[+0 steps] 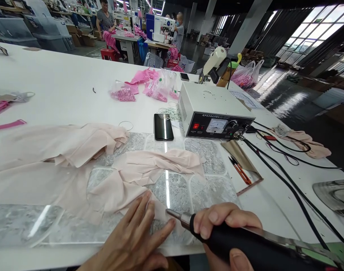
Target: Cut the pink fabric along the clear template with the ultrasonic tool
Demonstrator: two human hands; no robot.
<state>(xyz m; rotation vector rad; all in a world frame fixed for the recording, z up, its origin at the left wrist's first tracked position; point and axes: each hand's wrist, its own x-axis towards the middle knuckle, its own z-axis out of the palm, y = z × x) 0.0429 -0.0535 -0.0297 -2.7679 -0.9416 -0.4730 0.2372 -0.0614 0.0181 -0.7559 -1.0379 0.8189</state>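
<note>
My left hand (138, 226) lies open on the pale pink fabric (115, 203), its fingers stretched out and pressing the cloth down near the front edge of the table. In my right hand (225, 222) is a black handheld welding tool (234, 241) with a pointed metal tip. That tip rests at or just above the fabric's edge, close to my left fingertips; whether it touches cannot be made out. Beneath the cloth is a glossy grey stone-patterned mat (172, 188). More pale pink fabric (61, 146) spreads to the left.
A beige control box (217, 109) with a dial stands behind, its black cables (284, 180) running down the right side. Orange thread snips (241, 171), a black phone (163, 127) and bags of pink pieces (160, 86) lie around. People work at sewing machines (160, 28) beyond.
</note>
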